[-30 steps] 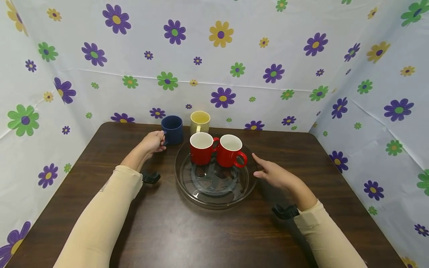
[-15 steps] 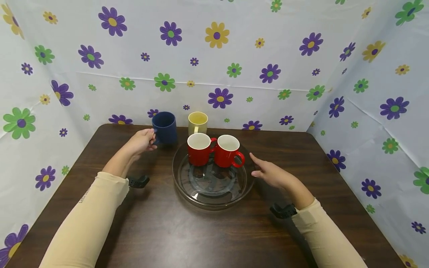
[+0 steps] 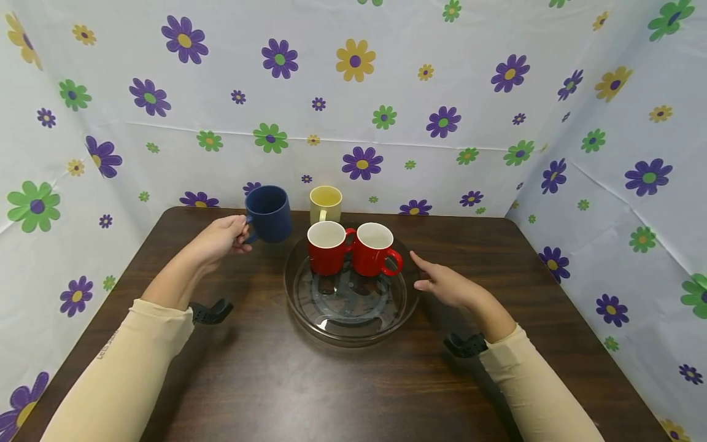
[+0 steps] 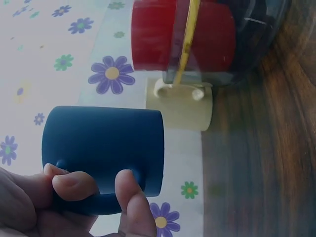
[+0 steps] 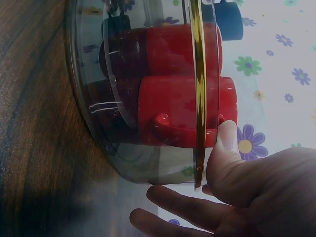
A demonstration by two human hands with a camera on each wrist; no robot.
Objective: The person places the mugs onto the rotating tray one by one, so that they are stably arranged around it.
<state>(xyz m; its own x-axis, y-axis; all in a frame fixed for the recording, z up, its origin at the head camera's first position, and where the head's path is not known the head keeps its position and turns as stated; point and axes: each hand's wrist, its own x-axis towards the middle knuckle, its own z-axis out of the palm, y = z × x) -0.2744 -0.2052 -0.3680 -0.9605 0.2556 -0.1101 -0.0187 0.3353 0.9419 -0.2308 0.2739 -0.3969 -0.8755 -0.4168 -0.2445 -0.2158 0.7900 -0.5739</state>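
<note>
My left hand [image 3: 223,236] has its fingers bent round the handle [image 4: 98,203] of the blue cup [image 3: 269,215], with hardly any room between them. The cup is just right of those fingertips, up off the table [image 3: 353,393]. It stands tall, its long way running up and down, with its mouth up and its handle pointing left at me. Farther right of these fingers is a yellow cup [image 3: 326,202], then two red cups [image 3: 350,250] standing in a glass bowl [image 3: 353,337]. My right hand [image 3: 450,285] has its fingers spread wide by the bowl's right rim, near one red cup's handle; I can't tell how hard they touch.
</note>
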